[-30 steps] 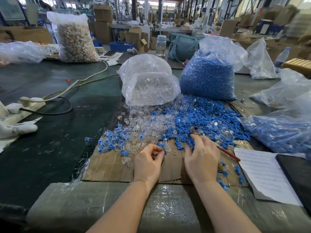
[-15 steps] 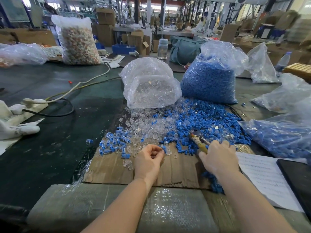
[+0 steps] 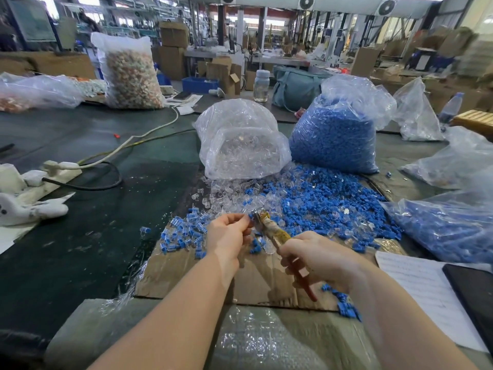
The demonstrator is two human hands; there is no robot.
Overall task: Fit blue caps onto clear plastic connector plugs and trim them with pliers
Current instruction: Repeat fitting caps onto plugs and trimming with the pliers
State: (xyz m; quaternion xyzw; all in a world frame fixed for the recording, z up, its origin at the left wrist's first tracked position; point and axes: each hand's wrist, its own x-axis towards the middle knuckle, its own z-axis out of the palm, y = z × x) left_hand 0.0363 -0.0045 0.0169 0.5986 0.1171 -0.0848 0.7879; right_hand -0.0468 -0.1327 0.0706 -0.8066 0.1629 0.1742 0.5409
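My left hand (image 3: 226, 235) pinches a small capped plug (image 3: 249, 217) at its fingertips, raised a little above the cardboard sheet (image 3: 186, 271). My right hand (image 3: 317, 259) grips the pliers (image 3: 274, 232) by their red and yellow handles, and the jaws meet the plug held by the left hand. Loose blue caps (image 3: 333, 204) lie in a wide heap behind the hands, mixed with clear plugs (image 3: 229, 193). A smaller group of capped plugs (image 3: 184, 235) lies to the left of my left hand.
A clear bag of plugs (image 3: 240, 145) and a bag of blue caps (image 3: 336, 140) stand behind the heap. Another bag of blue parts (image 3: 448, 228) lies at the right, with a paper sheet (image 3: 421, 289) and a dark tablet (image 3: 472, 292). Cables (image 3: 88, 184) and a power strip (image 3: 57, 166) lie left.
My right hand has lifted the pliers from the heap and swung their jaws left to the plug. My left hand has risen off the cardboard with the plug.
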